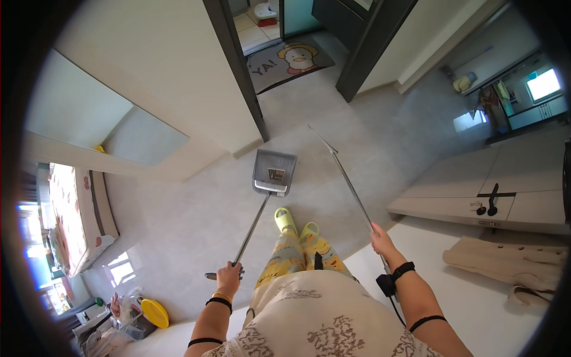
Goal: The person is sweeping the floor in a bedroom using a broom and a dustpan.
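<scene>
My left hand [228, 278] is closed round the upper end of the long handle of a grey dustpan [264, 169]. The pan rests on the floor ahead of my feet, with a pale comb-like strip along its near edge and a small label inside. In my right hand [382, 243] is the grey pole of a long-handled broom [352, 187]. Its thin, blade-like head [322, 139] appears nearly edge-on near the floor, ahead and to the right of the pan. The two tools are apart. I cannot make out any dirt in the pan.
Ahead, a grey doormat [270, 69] with a cartoon duck lies in a dark-framed doorway. A mirror [128, 128] hangs on the left wall; a bed [89, 220] stands beyond. A yellow basin [155, 313] is at lower left. To the right are a door [464, 184] and a beige garment [499, 262].
</scene>
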Action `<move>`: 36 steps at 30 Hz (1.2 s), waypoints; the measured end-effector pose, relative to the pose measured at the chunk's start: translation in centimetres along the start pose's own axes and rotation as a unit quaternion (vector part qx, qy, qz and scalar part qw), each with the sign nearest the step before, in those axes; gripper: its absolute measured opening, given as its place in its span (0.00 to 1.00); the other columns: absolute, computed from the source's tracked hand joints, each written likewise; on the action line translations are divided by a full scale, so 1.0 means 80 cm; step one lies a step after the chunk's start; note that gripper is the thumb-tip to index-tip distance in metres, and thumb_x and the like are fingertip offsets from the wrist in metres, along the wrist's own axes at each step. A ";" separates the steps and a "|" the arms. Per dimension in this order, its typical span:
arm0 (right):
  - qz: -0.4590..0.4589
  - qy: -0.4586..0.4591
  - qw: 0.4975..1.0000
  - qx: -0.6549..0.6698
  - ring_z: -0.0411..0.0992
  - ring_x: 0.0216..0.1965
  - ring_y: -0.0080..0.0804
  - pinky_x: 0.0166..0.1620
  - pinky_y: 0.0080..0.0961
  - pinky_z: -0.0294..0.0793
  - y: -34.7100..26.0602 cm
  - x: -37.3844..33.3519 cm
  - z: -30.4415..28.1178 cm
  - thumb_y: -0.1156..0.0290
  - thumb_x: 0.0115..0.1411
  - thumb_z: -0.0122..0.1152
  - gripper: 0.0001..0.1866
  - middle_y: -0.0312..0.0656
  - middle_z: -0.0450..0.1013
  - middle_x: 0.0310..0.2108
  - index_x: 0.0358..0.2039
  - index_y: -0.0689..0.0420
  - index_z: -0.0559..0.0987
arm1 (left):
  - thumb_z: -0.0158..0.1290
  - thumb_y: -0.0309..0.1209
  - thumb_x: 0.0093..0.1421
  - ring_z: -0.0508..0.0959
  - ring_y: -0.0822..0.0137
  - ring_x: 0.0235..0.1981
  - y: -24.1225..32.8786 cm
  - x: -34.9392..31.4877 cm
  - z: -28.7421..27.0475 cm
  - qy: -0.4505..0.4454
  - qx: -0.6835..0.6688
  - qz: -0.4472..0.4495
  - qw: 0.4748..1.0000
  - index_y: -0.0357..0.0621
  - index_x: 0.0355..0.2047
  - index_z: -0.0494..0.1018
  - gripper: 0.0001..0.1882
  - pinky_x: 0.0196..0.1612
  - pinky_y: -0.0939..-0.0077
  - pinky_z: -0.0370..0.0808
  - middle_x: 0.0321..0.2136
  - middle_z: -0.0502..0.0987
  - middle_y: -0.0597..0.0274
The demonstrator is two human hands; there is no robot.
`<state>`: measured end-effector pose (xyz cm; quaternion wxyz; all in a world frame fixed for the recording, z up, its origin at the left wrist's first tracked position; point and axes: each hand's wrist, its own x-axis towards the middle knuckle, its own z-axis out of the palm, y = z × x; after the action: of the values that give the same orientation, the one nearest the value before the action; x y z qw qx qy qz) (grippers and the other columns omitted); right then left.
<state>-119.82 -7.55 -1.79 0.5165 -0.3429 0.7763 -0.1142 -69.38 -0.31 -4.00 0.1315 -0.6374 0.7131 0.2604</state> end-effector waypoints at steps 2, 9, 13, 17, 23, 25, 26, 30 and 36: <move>-0.082 0.050 0.990 -0.100 0.71 0.30 0.39 0.33 0.30 0.70 0.021 0.037 0.006 0.69 0.54 0.43 0.24 0.49 0.72 0.30 0.54 0.53 0.62 | 0.53 0.25 0.44 0.74 0.57 0.25 -0.010 -0.013 -0.016 0.006 0.008 0.007 1.000 0.52 0.32 0.69 0.13 0.27 0.64 0.71 0.28 0.69 0.58; -0.165 0.110 0.970 -0.142 0.67 0.43 0.50 0.44 0.36 0.66 -0.021 0.087 0.076 0.70 0.54 0.44 0.22 0.54 0.69 0.41 0.52 0.55 0.63 | 0.52 0.27 0.45 0.75 0.59 0.24 -0.089 -0.009 -0.115 -0.045 0.121 0.079 0.988 0.53 0.32 0.71 0.11 0.27 0.66 0.71 0.25 0.71 0.60; -0.102 0.110 0.976 -0.161 0.67 0.41 0.52 0.43 0.41 0.66 -0.014 0.058 0.118 0.71 0.54 0.45 0.21 0.55 0.69 0.39 0.50 0.53 0.65 | 0.54 0.29 0.44 0.75 0.63 0.26 -0.125 0.038 -0.154 -0.091 0.201 0.162 0.962 0.53 0.33 0.71 0.13 0.27 0.66 0.71 0.26 0.71 0.62; -0.024 0.094 0.960 -0.261 0.69 0.34 0.53 0.37 0.43 0.69 0.030 -0.063 0.173 0.69 0.54 0.44 0.21 0.52 0.72 0.32 0.51 0.48 0.65 | 0.53 0.29 0.45 0.75 0.67 0.26 -0.135 0.095 -0.182 -0.125 0.267 0.223 0.929 0.53 0.30 0.71 0.09 0.25 0.70 0.70 0.24 0.71 0.64; -0.011 0.109 0.984 -0.143 0.70 0.30 0.52 0.34 0.40 0.69 0.064 -0.183 0.250 0.69 0.56 0.45 0.21 0.52 0.73 0.28 0.52 0.44 0.64 | 0.54 0.31 0.45 0.76 0.65 0.27 -0.112 0.152 -0.203 -0.121 0.336 0.336 0.872 0.52 0.26 0.72 0.06 0.25 0.72 0.71 0.22 0.74 0.66; -0.087 0.183 0.976 -0.081 0.71 0.34 0.50 0.38 0.39 0.70 0.057 -0.191 0.273 0.69 0.55 0.46 0.21 0.51 0.73 0.32 0.52 0.50 0.64 | 0.53 0.31 0.47 0.77 0.64 0.29 -0.103 0.164 -0.205 -0.158 0.347 0.330 0.863 0.52 0.27 0.74 0.05 0.27 0.73 0.71 0.24 0.76 0.65; -0.084 0.188 0.975 -0.079 0.71 0.34 0.50 0.38 0.39 0.70 0.055 -0.186 0.279 0.69 0.55 0.46 0.21 0.51 0.73 0.32 0.52 0.50 0.64 | 0.53 0.31 0.47 0.77 0.64 0.29 -0.093 0.169 -0.203 -0.156 0.349 0.336 0.861 0.52 0.27 0.74 0.05 0.27 0.73 0.71 0.24 0.76 0.65; 0.065 0.187 0.980 0.031 0.68 0.29 0.35 0.30 0.30 0.68 0.028 -0.135 0.283 0.69 0.57 0.44 0.21 0.45 0.70 0.29 0.52 0.50 0.64 | 0.52 0.31 0.47 0.77 0.63 0.30 -0.052 0.172 -0.193 -0.178 0.359 0.344 0.849 0.51 0.28 0.73 0.06 0.26 0.71 0.72 0.25 0.76 0.63; 0.081 0.175 0.980 -0.039 0.68 0.37 0.58 0.42 0.45 0.67 0.040 -0.135 0.374 0.67 0.55 0.40 0.21 0.60 0.70 0.35 0.52 0.49 0.63 | 0.52 0.31 0.47 0.78 0.62 0.30 -0.025 0.169 -0.181 -0.170 0.318 0.345 0.867 0.49 0.26 0.76 0.06 0.28 0.72 0.72 0.26 0.77 0.61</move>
<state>-92.32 7.18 -8.85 0.3664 -0.2734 0.8838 -0.0998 -67.42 -19.57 0.59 0.3484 -0.2203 0.8982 0.1525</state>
